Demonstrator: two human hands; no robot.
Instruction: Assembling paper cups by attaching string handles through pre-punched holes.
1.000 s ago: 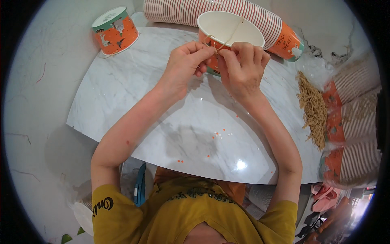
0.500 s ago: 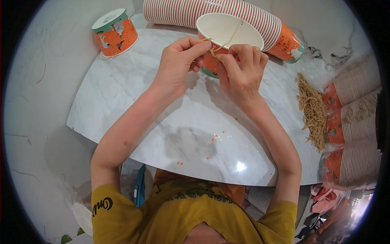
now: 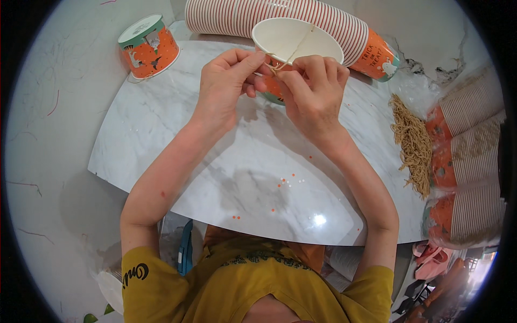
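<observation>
An orange, green and white paper cup [image 3: 323,46] stands tilted at the back of the table, its white mouth toward me. A tan cord [image 3: 295,53] runs from a spot at its far rim across the opening to the near rim, where it is looped. Thumb and forefinger of my left hand [image 3: 225,81] pinch the cord at the left of that loop. My right hand [image 3: 318,91], fingers curled, grips the cord just to the right. The fingertips partly hide the loop and the cup's front, so I cannot tell whether a knot is tied.
A long row of nested cups [image 3: 226,19] lies behind. Upside down at the left is another cup [image 3: 149,51] with cord at its rim. Loose cords [image 3: 412,145] are heaped at the right beside bagged cup stacks [image 3: 474,161]. Small paper dots [image 3: 285,182] dot the marble-patterned table [image 3: 145,129].
Both hands have shifted slightly left with the cord. The fingers have drawn in around the loop at the near rim, and the cup appears a little further left.
</observation>
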